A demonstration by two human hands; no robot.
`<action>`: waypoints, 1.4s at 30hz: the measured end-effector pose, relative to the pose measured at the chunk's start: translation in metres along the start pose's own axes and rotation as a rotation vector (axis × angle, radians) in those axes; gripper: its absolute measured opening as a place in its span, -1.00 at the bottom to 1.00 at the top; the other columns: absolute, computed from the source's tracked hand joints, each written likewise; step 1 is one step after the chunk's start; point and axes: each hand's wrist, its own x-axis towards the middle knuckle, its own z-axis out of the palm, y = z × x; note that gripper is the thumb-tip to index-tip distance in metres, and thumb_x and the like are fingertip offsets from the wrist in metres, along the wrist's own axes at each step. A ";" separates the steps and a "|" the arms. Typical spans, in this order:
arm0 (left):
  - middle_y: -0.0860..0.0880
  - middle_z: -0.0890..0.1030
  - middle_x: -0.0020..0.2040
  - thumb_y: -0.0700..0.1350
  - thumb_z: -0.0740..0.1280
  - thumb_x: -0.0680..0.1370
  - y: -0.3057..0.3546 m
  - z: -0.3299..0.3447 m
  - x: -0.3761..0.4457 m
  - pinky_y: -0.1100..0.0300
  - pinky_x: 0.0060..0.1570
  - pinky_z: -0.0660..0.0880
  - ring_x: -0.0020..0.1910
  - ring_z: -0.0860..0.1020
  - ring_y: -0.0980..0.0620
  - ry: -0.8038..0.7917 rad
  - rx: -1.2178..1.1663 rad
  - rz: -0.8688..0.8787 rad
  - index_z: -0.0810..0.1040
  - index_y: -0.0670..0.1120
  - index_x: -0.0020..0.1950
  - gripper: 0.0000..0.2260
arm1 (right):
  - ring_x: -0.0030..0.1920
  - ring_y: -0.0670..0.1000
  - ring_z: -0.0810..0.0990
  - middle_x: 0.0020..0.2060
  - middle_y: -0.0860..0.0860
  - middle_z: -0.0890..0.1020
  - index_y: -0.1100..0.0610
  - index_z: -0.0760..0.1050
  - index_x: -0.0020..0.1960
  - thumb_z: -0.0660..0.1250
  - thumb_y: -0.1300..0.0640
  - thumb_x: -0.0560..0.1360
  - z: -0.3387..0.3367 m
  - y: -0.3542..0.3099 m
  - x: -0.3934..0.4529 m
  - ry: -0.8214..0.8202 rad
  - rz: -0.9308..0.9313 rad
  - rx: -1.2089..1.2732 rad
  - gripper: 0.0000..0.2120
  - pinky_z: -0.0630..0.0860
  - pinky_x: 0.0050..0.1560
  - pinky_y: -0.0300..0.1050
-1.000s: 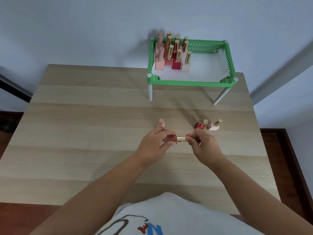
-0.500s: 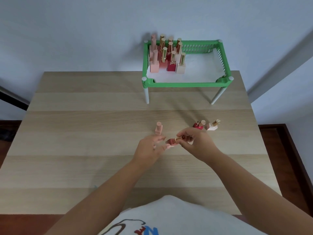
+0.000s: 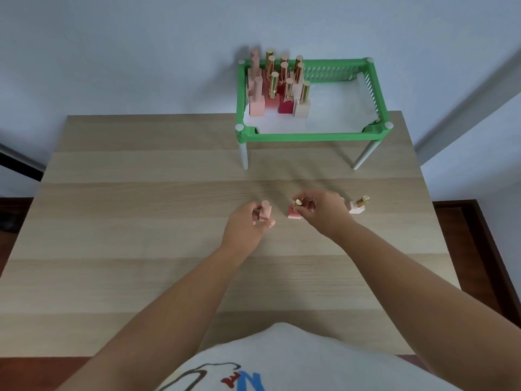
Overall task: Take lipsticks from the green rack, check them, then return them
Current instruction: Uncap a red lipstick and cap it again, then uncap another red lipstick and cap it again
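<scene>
Your two hands are on lipsticks in the middle of the desk.

Your left hand (image 3: 248, 221) curls loosely around a pink lipstick (image 3: 265, 210) that stands upright on the desk (image 3: 141, 221); the fingers touch it, but you cannot tell if the grip is tight. Your right hand (image 3: 324, 213) pinches the gold top of a red-and-pink lipstick (image 3: 294, 214) with thumb and fingertips, and its base sits on the desk just beside the pink one. A white lipstick with a gold cap (image 3: 358, 206) stands near the desk's right edge, close to your right hand. The green rack (image 3: 310, 136) stands at the far right corner of the desk, with more lipsticks (image 3: 277, 86) crowded in its left side.
</scene>
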 end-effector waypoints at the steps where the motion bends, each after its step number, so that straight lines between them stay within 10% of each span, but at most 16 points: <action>1: 0.08 0.59 -0.02 0.01 0.45 0.45 0.000 0.000 0.001 0.24 -0.11 0.46 -0.10 0.54 0.13 -0.008 0.022 0.005 0.56 0.00 0.11 -0.73 | -0.29 -0.22 0.48 -0.38 -0.23 0.52 -0.06 0.59 -0.02 0.41 0.07 0.43 0.000 0.000 0.002 0.000 -0.008 -0.002 -0.86 0.40 -0.25 -0.24; 15: -0.09 0.52 0.00 -0.24 0.31 0.52 -0.005 -0.004 0.015 0.21 -0.10 0.35 -0.07 0.51 -0.06 -0.002 0.201 0.142 0.54 -0.16 0.04 -0.89 | -0.29 -0.17 0.46 -0.25 -0.07 0.59 0.06 0.60 0.05 0.40 0.15 0.45 0.009 -0.014 0.009 -0.025 -0.113 0.019 -0.82 0.34 -0.24 -0.36; 23: -0.01 0.45 0.19 -0.18 0.37 0.49 -0.006 -0.002 0.005 0.15 0.07 0.49 -0.03 0.54 0.03 0.019 0.037 0.056 0.40 -0.05 0.38 -0.54 | -0.26 -0.21 0.52 -0.32 -0.14 0.56 -0.12 0.49 0.21 0.45 -0.02 0.37 -0.003 -0.016 0.002 -0.052 -0.042 0.096 -0.58 0.49 -0.16 -0.25; 29: -0.04 0.49 0.01 -0.22 0.43 0.46 -0.011 0.011 -0.019 0.38 -0.10 0.46 -0.15 0.55 0.02 0.145 -0.194 -0.127 0.34 -0.11 0.34 -0.50 | -0.22 -0.04 0.55 -0.22 0.00 0.62 0.05 0.59 0.06 0.42 0.17 0.42 -0.049 0.001 -0.009 0.162 -0.088 -0.032 -0.78 0.54 -0.11 -0.11; 42: -0.06 0.57 -0.07 -0.22 0.40 0.48 0.007 0.037 -0.037 0.49 -0.15 0.41 -0.12 0.56 0.00 -0.220 -0.049 0.177 0.54 -0.12 0.10 -0.79 | -0.04 0.12 0.54 -0.01 0.10 0.56 0.11 0.57 0.08 0.32 0.17 0.48 -0.041 0.028 -0.007 -0.002 0.188 -0.244 -0.81 0.42 -0.09 -0.12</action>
